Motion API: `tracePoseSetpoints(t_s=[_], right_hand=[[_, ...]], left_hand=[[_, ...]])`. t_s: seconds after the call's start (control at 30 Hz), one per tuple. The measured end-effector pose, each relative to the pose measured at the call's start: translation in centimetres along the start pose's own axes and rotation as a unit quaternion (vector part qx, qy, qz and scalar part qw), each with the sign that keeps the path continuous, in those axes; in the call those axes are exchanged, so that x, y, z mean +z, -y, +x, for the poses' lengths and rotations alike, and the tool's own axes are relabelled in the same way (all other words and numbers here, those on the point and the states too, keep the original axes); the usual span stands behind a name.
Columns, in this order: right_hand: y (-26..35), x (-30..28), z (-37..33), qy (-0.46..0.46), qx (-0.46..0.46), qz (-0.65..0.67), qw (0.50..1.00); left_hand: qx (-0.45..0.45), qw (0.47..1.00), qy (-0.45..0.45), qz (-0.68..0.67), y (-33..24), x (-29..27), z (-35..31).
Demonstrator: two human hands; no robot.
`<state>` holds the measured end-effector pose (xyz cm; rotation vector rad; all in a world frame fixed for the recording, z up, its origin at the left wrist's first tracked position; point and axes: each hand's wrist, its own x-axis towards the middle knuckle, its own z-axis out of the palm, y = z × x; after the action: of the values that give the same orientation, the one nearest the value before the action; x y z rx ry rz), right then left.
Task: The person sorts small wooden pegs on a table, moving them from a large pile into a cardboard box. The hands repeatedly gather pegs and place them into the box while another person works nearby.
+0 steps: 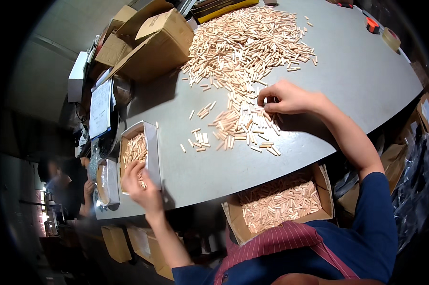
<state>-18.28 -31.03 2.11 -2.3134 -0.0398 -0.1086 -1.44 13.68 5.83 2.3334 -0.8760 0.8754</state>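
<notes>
Small pale wooden dowel pins [245,40] lie in a big heap at the far side of the grey table [191,175], thinning out toward the middle. My right hand [288,98] is at the right edge of this spread, thumb and fingers curled together with their tips down at the pins. Whatever is between them is hidden. On the left, a long white cardboard box [151,147] holds more pins. Over its near end is my left hand [141,187], somewhat blurred, thumb apart from the fingers and no pin visible in it.
An open carton of pins [327,190] sits below the table's front edge, against me. Brown cartons [162,45] and a clipboard with papers [100,107] stand at the left. A smaller white box [111,183] is nearby. Tape rolls [391,39] lie far right. Another person [74,185] is at left.
</notes>
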Motion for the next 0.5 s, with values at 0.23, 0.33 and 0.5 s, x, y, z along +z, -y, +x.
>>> tracePoseSetpoints(t_s=[0.23,0.33,0.5], right_hand=[[-0.4,1.2,0.7,0.037,0.045,0.325,0.944],[-3.6,0.1,1.4,-0.094,0.079,0.323,0.938],[-5.3,-0.7,1.4,-0.173,0.08,0.35,0.917]], left_hand=[[0.209,0.931,0.213,-0.208,-10.0,7.3,-0.2],[0.247,0.906,0.263,-0.219,-13.6,9.6,0.2],[0.328,0.853,0.363,-0.182,-16.6,10.2,-1.1]])
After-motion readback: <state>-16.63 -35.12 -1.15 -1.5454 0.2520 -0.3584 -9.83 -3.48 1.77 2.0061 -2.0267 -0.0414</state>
